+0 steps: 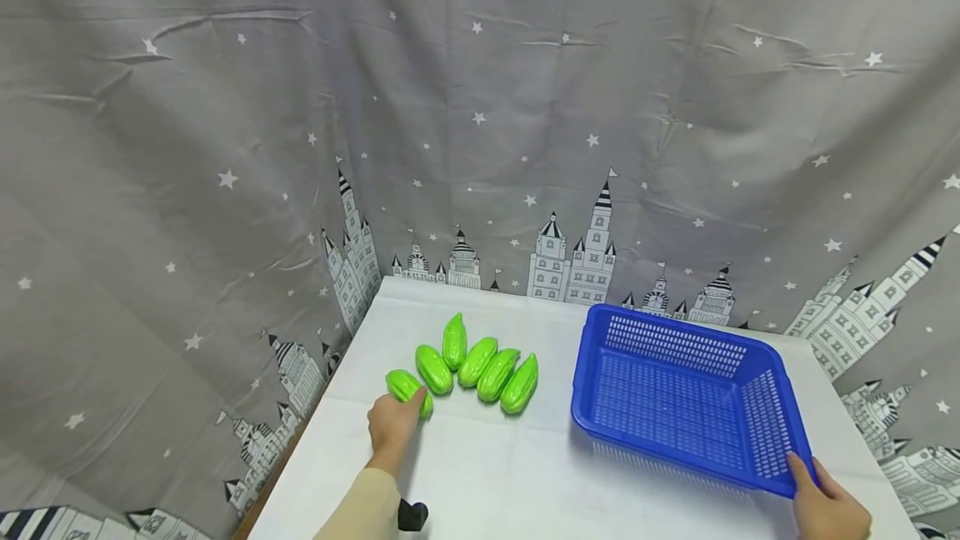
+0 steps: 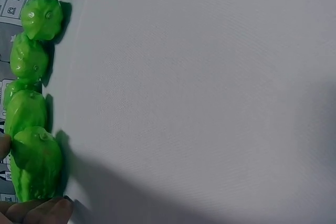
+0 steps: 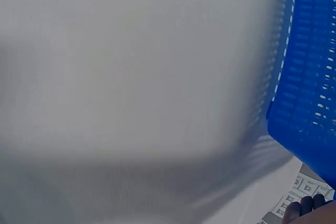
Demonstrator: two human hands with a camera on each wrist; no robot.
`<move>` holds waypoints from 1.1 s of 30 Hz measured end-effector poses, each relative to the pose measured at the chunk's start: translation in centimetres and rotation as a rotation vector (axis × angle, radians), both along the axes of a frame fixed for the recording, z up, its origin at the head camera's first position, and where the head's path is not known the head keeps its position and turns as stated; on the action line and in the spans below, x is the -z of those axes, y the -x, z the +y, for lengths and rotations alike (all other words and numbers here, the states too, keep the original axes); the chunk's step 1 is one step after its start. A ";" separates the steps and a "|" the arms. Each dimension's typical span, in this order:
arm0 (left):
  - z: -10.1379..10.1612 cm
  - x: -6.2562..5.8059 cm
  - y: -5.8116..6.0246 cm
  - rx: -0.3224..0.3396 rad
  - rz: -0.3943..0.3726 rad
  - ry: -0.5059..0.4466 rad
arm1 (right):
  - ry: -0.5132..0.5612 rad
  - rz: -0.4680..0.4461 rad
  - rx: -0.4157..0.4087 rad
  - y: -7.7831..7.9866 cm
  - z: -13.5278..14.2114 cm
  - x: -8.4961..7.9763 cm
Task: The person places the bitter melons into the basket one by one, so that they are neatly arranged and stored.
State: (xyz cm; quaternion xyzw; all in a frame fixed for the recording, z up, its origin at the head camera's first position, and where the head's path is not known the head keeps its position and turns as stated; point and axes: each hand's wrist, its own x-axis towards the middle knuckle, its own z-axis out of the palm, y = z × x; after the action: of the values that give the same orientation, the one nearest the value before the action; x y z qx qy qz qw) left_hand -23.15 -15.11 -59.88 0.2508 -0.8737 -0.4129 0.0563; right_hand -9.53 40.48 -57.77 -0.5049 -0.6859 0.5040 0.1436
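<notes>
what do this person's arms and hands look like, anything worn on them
The left arm wears a plain cream or pale yellow long sleeve that ends at the wrist, with a small rounded black piece sticking out beside it. The left hand is bare, with no glove. The right hand is ungloved too; its sleeve is out of view.

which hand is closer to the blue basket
Right. The right hand grips the blue basket at its near right corner; the left hand is off to the basket's left, holding the leftmost green vegetable.
</notes>
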 end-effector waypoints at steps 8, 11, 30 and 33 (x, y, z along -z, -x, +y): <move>0.2 -0.1 0.4 -0.024 -0.012 -0.042 | 0.004 -0.005 0.003 0.0 -0.4 -0.2; 0.1 -0.2 0.3 -0.031 -0.012 -0.054 | -0.010 0.001 0.005 0.0 -0.4 -0.1; -4.0 -9.7 4.9 -0.008 0.132 0.015 | -0.053 0.013 0.024 0.1 -0.5 -0.3; -4.0 -10.3 5.2 0.018 0.114 0.020 | -0.041 0.030 0.021 0.1 -0.5 -0.2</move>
State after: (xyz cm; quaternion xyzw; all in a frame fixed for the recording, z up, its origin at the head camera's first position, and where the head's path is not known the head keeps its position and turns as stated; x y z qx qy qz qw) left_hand -28.38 -19.13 -49.61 0.2185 -0.8754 -0.4182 0.1047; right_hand -9.67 40.00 -57.61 -0.5012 -0.6886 0.4959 0.1696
